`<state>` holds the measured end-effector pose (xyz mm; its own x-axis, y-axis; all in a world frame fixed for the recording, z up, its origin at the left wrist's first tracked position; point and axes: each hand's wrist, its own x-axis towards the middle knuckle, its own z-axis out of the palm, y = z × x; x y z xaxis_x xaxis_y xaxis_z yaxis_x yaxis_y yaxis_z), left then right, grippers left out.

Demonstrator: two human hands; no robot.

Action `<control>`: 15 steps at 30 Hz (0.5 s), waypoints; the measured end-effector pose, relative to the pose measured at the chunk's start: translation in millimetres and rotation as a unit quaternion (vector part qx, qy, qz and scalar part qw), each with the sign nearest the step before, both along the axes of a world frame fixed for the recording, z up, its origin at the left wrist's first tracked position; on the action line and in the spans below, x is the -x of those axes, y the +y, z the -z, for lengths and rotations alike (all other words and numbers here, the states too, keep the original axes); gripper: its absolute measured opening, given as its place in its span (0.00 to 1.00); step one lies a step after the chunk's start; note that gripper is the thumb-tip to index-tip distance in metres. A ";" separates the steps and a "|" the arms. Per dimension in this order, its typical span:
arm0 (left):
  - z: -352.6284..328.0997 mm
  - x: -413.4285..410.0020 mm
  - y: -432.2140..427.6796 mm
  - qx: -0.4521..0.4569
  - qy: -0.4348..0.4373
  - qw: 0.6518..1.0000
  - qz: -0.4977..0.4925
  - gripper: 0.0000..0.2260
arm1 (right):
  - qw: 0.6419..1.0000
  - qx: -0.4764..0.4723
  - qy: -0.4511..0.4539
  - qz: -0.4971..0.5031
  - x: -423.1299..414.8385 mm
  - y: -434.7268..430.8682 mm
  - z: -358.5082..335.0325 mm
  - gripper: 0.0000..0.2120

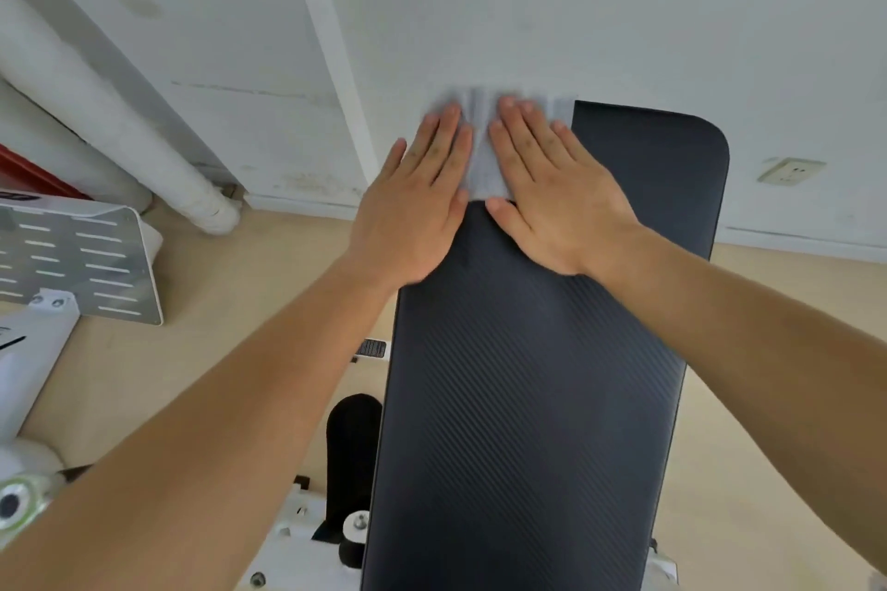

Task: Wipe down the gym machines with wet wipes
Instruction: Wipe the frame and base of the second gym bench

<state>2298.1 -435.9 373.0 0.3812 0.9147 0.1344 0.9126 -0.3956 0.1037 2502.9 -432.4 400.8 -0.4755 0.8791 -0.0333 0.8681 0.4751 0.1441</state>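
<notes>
One white wet wipe (482, 158) lies at the far left corner of one dark padded surface (528, 398). Two hands press it flat, the left hand (413, 211) and the right hand (557, 197). Each grip is fully open, fingers straight, clasping nothing. Behind stand a white wall (624, 38), one pipe (120, 125) and one socket (791, 170), above a pale floor (240, 293).

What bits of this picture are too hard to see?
All from the head view:
- The wipe is blurred, and the left hand and right hand pressing on it cover most of it, so its full shape is unclear.
- The far left corner of the bench pad is hidden under the wipe and hands.
- The slotted panel is cut off by the left edge.
</notes>
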 end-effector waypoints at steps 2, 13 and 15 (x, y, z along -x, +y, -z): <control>18.7 7.5 -43.7 0.014 0.006 1.000 -0.002 0.27 | 0.999 0.000 -0.006 -0.032 -3.6 -30.0 15.4 0.37; 2.7 4.9 -25.4 0.029 0.021 0.999 -0.036 0.31 | 0.998 0.013 -0.019 -0.058 -0.5 9.6 -9.4 0.37; -3.3 5.7 -8.5 0.016 0.037 0.999 -0.027 0.31 | 0.999 0.010 -0.017 -0.050 4.5 18.1 -14.7 0.38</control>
